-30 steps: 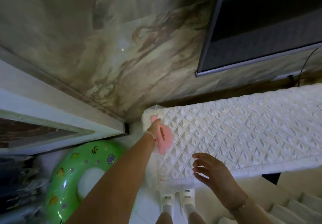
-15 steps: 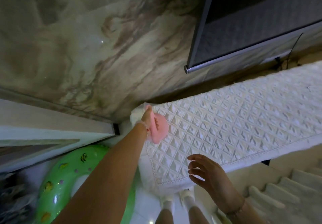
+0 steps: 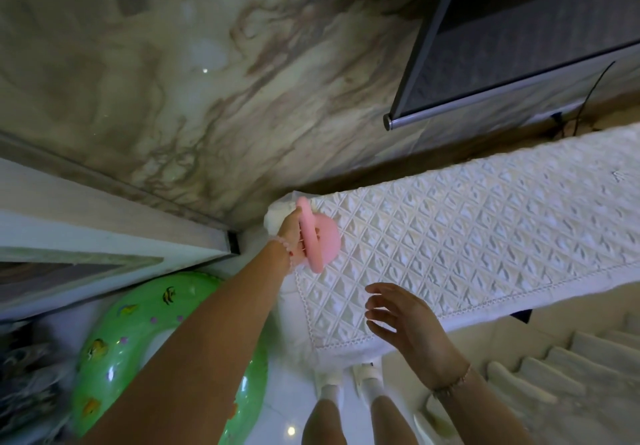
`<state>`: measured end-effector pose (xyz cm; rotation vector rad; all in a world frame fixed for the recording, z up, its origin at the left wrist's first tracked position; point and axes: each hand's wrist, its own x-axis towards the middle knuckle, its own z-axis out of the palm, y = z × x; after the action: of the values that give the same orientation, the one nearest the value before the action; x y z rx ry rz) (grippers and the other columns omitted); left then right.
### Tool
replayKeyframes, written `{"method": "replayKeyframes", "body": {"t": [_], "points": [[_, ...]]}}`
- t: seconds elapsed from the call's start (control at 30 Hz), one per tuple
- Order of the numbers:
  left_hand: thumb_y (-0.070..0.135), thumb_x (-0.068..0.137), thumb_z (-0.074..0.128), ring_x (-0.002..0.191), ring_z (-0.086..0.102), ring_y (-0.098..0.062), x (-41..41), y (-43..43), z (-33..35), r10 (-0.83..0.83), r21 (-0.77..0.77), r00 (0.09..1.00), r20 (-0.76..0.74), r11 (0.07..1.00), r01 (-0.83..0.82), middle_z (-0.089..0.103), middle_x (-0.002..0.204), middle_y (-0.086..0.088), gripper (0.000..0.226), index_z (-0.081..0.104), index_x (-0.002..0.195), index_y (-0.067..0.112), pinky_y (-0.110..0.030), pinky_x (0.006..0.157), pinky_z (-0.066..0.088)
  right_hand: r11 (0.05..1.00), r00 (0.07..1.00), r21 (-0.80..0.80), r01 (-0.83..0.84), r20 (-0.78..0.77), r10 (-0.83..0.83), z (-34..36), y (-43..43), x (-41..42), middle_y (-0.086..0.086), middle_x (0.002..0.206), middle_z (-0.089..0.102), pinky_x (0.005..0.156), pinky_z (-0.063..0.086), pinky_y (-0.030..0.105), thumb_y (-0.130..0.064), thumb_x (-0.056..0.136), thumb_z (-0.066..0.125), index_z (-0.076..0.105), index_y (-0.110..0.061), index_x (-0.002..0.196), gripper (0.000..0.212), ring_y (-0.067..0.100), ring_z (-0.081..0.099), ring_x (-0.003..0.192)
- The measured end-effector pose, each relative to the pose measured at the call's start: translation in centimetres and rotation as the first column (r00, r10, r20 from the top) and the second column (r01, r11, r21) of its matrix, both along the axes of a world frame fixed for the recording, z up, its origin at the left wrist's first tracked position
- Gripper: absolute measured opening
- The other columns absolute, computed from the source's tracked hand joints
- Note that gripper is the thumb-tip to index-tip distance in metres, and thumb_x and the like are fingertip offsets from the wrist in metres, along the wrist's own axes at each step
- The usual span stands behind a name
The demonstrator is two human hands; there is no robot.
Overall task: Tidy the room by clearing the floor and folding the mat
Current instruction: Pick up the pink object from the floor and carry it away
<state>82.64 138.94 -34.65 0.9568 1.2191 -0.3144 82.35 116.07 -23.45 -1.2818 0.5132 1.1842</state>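
A marble wall (image 3: 207, 80) and a dark screen (image 3: 519, 28) stand behind a white quilted cover (image 3: 467, 236). At its far left corner the left hand (image 3: 292, 233) grips a round pink toy (image 3: 327, 240). The right hand (image 3: 412, 323) hovers with fingers spread over its near edge.

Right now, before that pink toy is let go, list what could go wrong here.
1. The left hand holds the pink toy over the very corner of the white quilted cover; released there, it might slip off the edge.
2. The green swim ring lies just left of the feet; a sideways step could trip on it.
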Motion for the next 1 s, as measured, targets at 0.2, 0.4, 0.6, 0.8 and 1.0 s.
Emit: {"method": "replayKeyframes", "body": {"t": [0.2,0.4,0.6,0.8,1.0], "points": [[0.042,0.097,0.04,0.083,0.055,-0.019,-3.0,-1.4,4.9,0.097,-0.109,0.991,0.096,0.99,-0.087,0.055,0.091,-0.004,0.033,0.055,0.092,0.013,-0.031,0.076,0.044,0.999,0.998,0.031,-0.015,0.061,0.014,1.5,0.3,-0.2,0.005,0.076,0.062,0.08,0.047,0.03,-0.013,0.094,0.047,0.067,-0.009,0.091,0.021,0.02,0.062,0.076],[0.033,0.09,0.057,0.094,0.063,-0.018,-7.4,-1.3,8.9,0.299,-0.154,0.92,0.252,0.951,-0.266,0.066,0.106,-0.003,0.021,0.066,0.097,0.017,-0.036,0.077,0.052,0.997,0.996,0.065,-0.047,0.081,0.042,4.2,0.6,-0.6,0.003,0.072,0.062,0.078,0.048,0.03,-0.015,0.094,0.048,0.066,-0.01,0.087,0.02,0.018,0.061,0.072],[0.02,0.094,0.049,0.077,0.065,-0.014,-10.6,-4.3,17.2,0.243,0.08,0.846,0.475,0.945,-0.317,0.067,0.087,-0.002,0.016,0.064,0.096,0.014,-0.029,0.077,0.053,0.988,0.988,0.115,-0.106,0.124,0.091,7.5,1.8,-1.1,0.002,0.071,0.061,0.077,0.047,0.029,-0.016,0.092,0.05,0.066,-0.012,0.085,0.019,0.016,0.06,0.069],[0.018,0.096,0.045,0.066,0.062,-0.013,-13.9,-5.9,23.8,0.343,0.095,0.718,0.606,0.864,-0.494,0.066,0.073,0.0,0.02,0.063,0.089,0.011,-0.031,0.076,0.048,0.957,0.959,0.198,-0.214,0.229,0.167,11.6,3.5,-1.8,0.002,0.073,0.061,0.077,0.046,0.03,-0.018,0.092,0.05,0.066,-0.013,0.085,0.018,0.016,0.059,0.071],[0.019,0.096,0.044,0.062,0.062,-0.01,-17.6,-6.2,27.7,0.415,0.122,0.62,0.665,0.759,-0.639,0.065,0.067,0.003,0.021,0.062,0.086,0.013,-0.026,0.069,0.052,0.913,0.929,0.269,-0.307,0.291,0.227,14.7,5.3,-2.8,-0.001,0.069,0.06,0.075,0.045,0.027,-0.017,0.094,0.045,0.064,-0.01,0.092,0.02,0.013,0.057,0.067]]}}
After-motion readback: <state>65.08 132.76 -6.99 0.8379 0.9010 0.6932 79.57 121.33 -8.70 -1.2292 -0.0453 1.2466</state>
